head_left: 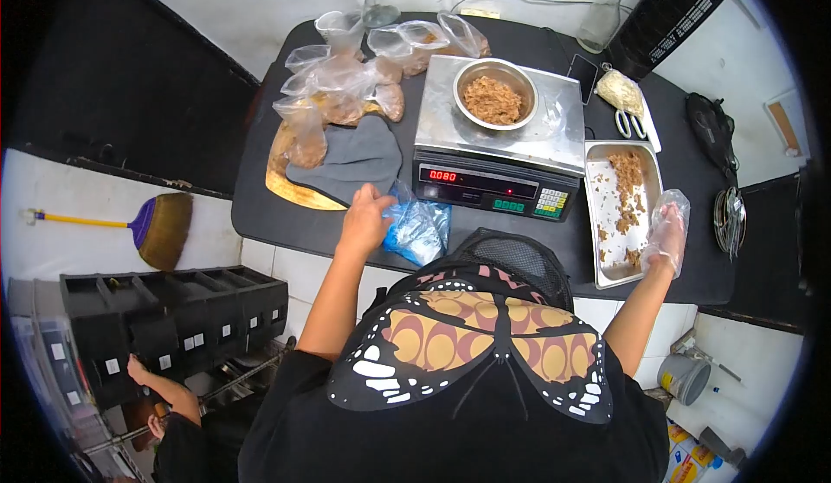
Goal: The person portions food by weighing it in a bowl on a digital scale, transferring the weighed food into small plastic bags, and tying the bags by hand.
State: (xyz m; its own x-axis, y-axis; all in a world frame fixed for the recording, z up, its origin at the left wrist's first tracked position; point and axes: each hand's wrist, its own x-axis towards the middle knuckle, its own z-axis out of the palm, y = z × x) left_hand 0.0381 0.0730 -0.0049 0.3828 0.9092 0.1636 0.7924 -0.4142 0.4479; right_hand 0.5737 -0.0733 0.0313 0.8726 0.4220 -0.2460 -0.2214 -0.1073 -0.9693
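Observation:
My left hand is bare, its fingertips pinched at the edge of a blue and clear plastic bag by the table's front edge. A loose clear plastic glove covers my right hand, which is at the right rim of a metal tray. Its fingers look stretched out, though the glove blurs them. Brown shredded food lies scattered in the tray. More of that food fills a steel bowl on a digital scale, whose display reads 0.080.
Several filled plastic bags and a grey mitt lie left of the scale. Scissors, a bag of pale food and a phone are at right. Glass bottles stand behind. Another person's arm reaches toward black bins.

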